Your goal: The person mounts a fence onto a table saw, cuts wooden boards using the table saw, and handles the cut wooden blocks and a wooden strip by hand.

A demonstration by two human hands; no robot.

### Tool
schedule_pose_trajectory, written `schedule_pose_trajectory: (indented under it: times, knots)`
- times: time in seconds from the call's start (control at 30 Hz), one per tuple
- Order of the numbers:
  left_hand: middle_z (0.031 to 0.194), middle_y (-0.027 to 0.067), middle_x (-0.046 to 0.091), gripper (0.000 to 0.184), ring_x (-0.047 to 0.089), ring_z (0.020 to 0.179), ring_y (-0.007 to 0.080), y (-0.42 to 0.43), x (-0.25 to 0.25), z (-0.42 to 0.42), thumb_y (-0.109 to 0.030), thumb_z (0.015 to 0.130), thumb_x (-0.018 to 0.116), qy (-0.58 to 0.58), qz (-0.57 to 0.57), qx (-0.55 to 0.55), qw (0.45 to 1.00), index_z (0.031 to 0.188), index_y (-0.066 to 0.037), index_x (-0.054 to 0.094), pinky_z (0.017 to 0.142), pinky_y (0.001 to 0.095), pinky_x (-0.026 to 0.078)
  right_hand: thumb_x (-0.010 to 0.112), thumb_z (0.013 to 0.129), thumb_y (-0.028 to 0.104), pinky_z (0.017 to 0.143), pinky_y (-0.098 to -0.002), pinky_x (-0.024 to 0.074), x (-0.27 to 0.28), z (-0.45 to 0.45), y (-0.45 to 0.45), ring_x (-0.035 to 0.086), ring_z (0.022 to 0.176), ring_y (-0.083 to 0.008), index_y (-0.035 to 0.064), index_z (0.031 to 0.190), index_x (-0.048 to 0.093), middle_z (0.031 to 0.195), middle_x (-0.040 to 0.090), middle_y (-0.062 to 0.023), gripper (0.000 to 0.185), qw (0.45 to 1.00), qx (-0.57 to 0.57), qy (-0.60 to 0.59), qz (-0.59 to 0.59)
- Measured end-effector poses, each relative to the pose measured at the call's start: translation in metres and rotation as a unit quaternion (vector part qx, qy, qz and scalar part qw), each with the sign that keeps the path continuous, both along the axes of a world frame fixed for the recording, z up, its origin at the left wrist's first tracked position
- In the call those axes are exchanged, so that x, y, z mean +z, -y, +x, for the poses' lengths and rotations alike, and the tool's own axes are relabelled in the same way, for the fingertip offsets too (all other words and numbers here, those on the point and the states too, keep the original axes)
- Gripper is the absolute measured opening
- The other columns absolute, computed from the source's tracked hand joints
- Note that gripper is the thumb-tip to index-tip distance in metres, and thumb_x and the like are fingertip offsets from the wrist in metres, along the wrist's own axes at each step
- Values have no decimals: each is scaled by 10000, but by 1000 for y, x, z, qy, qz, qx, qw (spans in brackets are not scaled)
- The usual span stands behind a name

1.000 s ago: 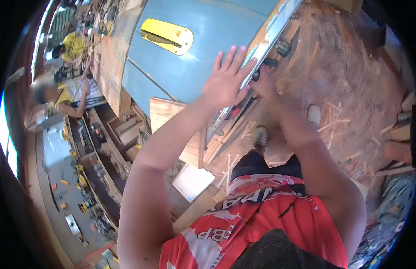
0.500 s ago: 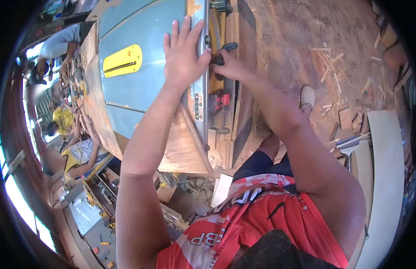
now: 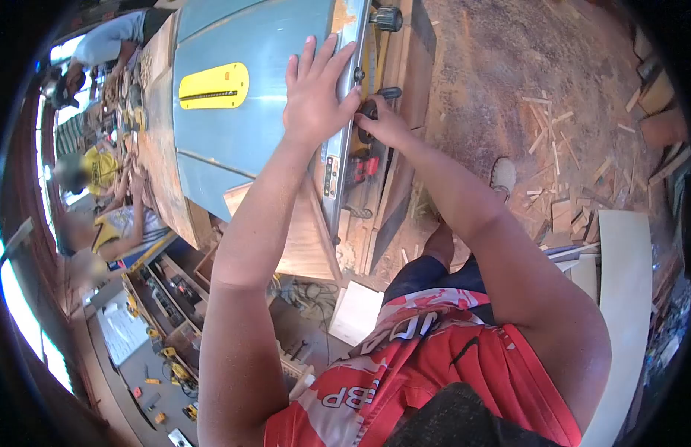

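Note:
A blue-grey saw table with a yellow insert plate lies ahead of me; a thin dark blade line shows in the slot. My left hand rests flat on the table beside its metal front rail, fingers spread and holding nothing. Below the rail, my right hand has its fingers wrapped round a black handwheel on the saw's front. A red switch sits beside that hand. Under my left forearm, a plywood panel leans by the table.
Several people, one in a yellow shirt, are at a wooden bench on the left. Power tools and a tray of tools stand at lower left. Wood scraps litter the floor at right, near a long pale board.
The view has swung, so the saw table now stands more upright in the frame. The blade visible in the insert looks lower than a second ago. My left hand stays on the table.

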State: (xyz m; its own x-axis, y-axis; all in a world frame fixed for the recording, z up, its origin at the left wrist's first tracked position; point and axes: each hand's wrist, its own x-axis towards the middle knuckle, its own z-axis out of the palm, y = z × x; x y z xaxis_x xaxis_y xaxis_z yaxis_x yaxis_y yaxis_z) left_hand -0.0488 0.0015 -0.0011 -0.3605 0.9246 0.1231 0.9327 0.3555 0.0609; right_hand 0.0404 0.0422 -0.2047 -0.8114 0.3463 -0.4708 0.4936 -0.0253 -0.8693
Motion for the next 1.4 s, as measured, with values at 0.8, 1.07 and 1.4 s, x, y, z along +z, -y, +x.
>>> schedule_pose_trajectory:
  times: [0.8, 1.07, 1.4]
  knots:
    - [1254, 258, 572, 540, 558, 1132, 433, 61, -172, 89, -2, 896, 474, 125, 96, 343, 926, 1427, -51, 385, 951, 472, 455, 459, 981, 435, 1021, -472, 392, -2, 22, -69, 464, 1268, -402, 55, 1418, 410, 1352, 530, -198, 581, 971, 196, 26, 137]
    - [1290, 276, 536, 542, 526, 1173, 432, 53, -145, 109, -5, 900, 483, 184, 75, 368, 908, 1431, -24, 373, 985, 479, 426, 576, 852, 118, 925, -479, 446, -55, 25, -50, 520, 1178, -333, 44, 1075, 536, 1149, 596, -174, 238, 888, 37, -218, 402]
    - [1315, 251, 517, 506, 523, 1195, 408, 39, -91, 133, -12, 879, 555, 129, 113, 270, 947, 1375, 4, 453, 1049, 447, 395, 549, 839, 55, 910, -474, 466, -163, 19, 10, 578, 1071, -412, 73, 1069, 581, 1083, 623, -222, 233, 983, -17, -173, -50]
